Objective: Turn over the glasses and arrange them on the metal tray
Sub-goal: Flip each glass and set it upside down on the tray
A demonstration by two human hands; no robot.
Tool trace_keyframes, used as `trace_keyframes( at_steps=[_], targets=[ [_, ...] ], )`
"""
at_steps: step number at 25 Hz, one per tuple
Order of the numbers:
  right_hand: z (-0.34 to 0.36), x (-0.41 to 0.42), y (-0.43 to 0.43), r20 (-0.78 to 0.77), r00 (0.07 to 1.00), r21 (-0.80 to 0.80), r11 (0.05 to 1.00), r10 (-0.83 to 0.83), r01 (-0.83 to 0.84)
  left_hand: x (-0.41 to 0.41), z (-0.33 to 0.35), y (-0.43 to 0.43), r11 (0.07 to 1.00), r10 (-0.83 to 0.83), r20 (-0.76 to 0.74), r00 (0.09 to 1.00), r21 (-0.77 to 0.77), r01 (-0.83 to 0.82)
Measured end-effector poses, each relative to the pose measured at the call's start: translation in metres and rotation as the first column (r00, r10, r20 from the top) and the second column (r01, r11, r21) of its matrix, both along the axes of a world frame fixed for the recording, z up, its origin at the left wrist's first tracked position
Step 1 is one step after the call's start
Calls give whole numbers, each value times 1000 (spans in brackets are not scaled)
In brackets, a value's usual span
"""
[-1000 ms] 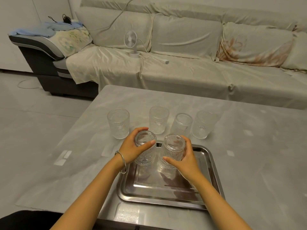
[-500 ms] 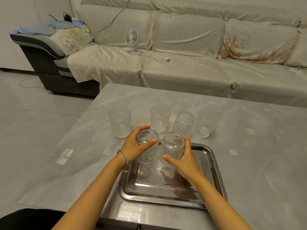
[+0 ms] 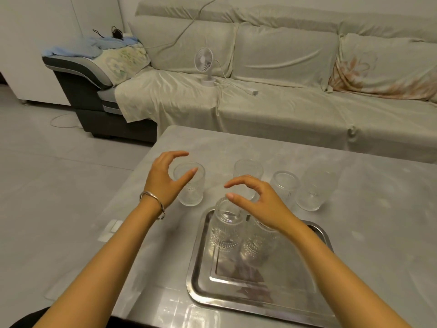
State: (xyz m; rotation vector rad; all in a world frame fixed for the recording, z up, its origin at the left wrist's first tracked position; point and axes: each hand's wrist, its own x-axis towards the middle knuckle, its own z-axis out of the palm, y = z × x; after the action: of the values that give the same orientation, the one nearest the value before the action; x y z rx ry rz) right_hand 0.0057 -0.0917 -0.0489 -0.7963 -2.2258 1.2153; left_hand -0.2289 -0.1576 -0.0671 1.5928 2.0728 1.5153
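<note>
Two ribbed clear glasses stand upside down at the far end of the metal tray: the left glass and the right glass, partly behind my right wrist. Four more glasses stand in a row on the table beyond the tray: a far-left glass, a second glass, a third glass and a far-right glass. My left hand hovers open beside the far-left glass, fingers curved around it without touching. My right hand is open above the tray glasses, in front of the second glass.
The grey table reaches to a cloth-covered sofa behind it. A small white fan with a cord stands on the sofa seat. Grey floor lies to the left of the table. White tape marks sit near the left table edge.
Both hands have let go of the two upturned glasses on the tray. They have lifted and moved forward, the left hand to the far-left glass, the right toward the row.
</note>
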Motion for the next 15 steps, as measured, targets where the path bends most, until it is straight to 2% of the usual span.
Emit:
trace_keyframes(
  at_steps=[3, 6, 10, 13, 15],
  targets=[
    [-5, -14, 5, 27, 999, -56, 998, 27, -25, -16, -15, 13, 982, 35, 38, 999, -185, -27],
    [-12, -16, 6, 82, 996, -55, 998, 38, -34, -21, -30, 20, 959, 21, 100, 995, -283, 9],
    [-16, -18, 7, 109, 993, -23, 999, 40, -38, -19, -35, 26, 945, -15, 90, 996, -324, 44],
    [-18, -18, 7, 124, 991, -5, 999, 44, -44, -14, -36, 27, 960, 24, 96, 995, -279, 4],
    [-19, -18, 7, 124, 991, -2, 999, 41, -41, -9, -36, 24, 972, 81, 165, 983, -231, -41]
  ],
)
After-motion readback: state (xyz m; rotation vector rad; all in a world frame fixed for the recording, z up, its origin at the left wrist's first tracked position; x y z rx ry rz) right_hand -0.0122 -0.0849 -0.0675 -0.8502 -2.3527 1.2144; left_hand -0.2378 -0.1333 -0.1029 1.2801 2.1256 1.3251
